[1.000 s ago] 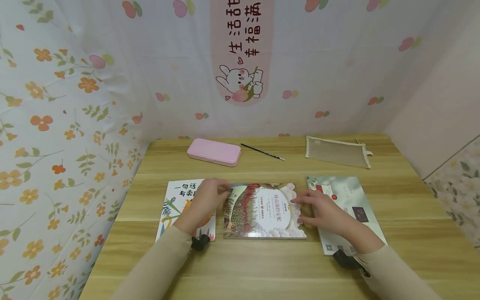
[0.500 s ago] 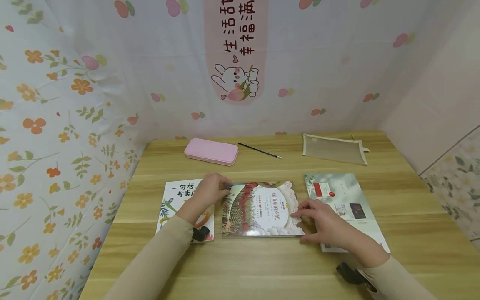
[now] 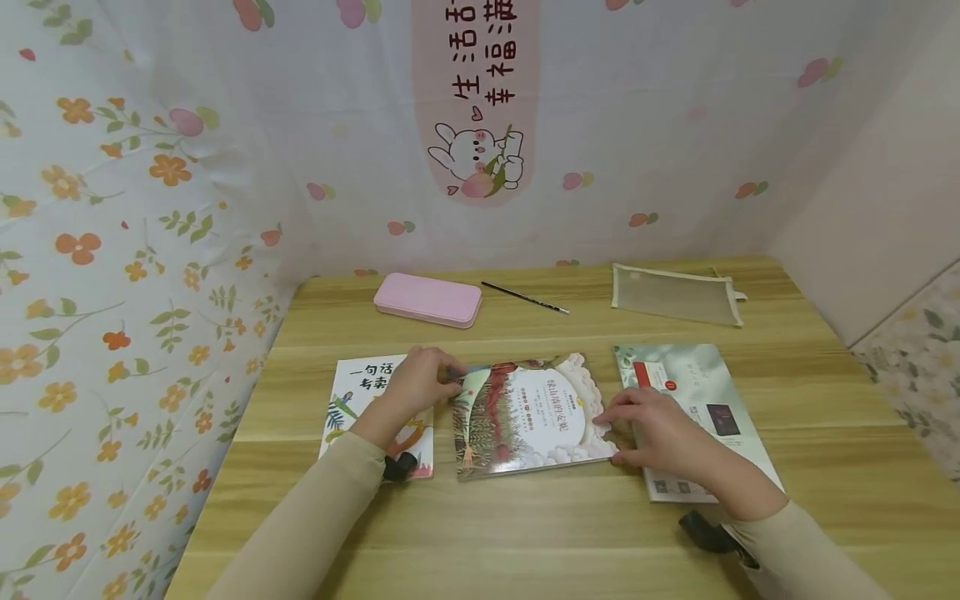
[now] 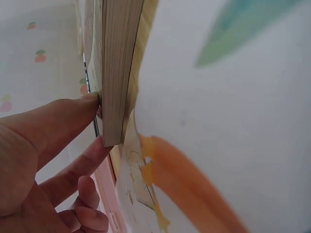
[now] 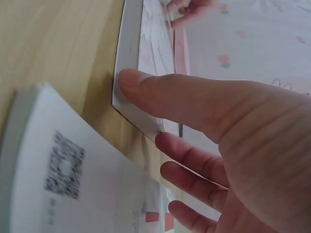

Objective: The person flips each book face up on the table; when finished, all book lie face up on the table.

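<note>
A paperback book (image 3: 525, 417) with an illustrated cover and a white oval lies on the table between two other books. At its upper-left corner, my left hand (image 3: 416, 387) pinches it; the left wrist view has the thumb on the cover side and the index finger at the corner of the page block (image 4: 115, 82). My right hand (image 3: 663, 429) holds the lower-right corner, its thumb (image 5: 133, 80) against the book's edge and the index finger beside the corner. The remaining right fingers are apart from the book, over a pale green book (image 3: 738, 425).
A white book (image 3: 348, 400) with an orange drawing lies under my left wrist. Along the back of the wooden table (image 3: 510, 542) are a pink pencil case (image 3: 427, 300), a black pencil (image 3: 525, 297) and a beige mesh pouch (image 3: 675, 293). Printed cloth hangs behind and at left.
The middle book has turned slightly counterclockwise, its right side rising away from me. My right hand has moved with that corner; my left hand stays at the upper-left corner.
</note>
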Available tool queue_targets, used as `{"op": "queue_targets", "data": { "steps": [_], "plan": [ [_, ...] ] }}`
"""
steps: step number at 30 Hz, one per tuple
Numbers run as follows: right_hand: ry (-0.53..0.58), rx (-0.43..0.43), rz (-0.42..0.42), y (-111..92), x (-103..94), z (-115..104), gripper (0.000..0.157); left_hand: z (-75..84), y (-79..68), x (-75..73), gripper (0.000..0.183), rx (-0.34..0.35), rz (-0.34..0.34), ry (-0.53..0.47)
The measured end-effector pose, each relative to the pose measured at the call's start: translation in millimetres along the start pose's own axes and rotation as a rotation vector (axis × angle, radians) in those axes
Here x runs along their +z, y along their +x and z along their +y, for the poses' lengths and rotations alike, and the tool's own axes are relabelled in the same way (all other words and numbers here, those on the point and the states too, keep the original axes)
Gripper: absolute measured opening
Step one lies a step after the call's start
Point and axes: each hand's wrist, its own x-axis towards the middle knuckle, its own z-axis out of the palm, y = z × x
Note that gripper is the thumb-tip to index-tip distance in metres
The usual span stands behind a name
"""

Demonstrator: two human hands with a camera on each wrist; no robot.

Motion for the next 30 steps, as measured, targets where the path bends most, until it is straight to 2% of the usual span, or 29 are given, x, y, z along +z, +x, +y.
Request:
{"op": "queue_targets", "data": {
  "steps": [7,13,20,25,30],
  "plan": [
    [0.012,0.0,-0.013,7,-6.4,7,0.046,1.3,-9.5,1.8,0.025,0.019,-0.024,0.006],
    [0.01,0.03,-0.023,19,-12.2,12,0.043,1.5,-17.7,2.3,0.027,0.072,-0.009,0.03],
    [-0.01,0.073,-0.044,33,-17.1,19,0.043,4.2,-27.3,5.6,0.028,0.067,-0.064,0.002],
    [-0.003,0.105,-0.058,41,-19.0,24,0.041,6.5,-32.2,8.2,0.03,0.083,-0.057,0.014],
    [0.007,0.09,-0.077,51,-21.0,29,0.039,6.8,-38.3,10.4,0.031,0.067,-0.025,-0.02]
  ]
}}
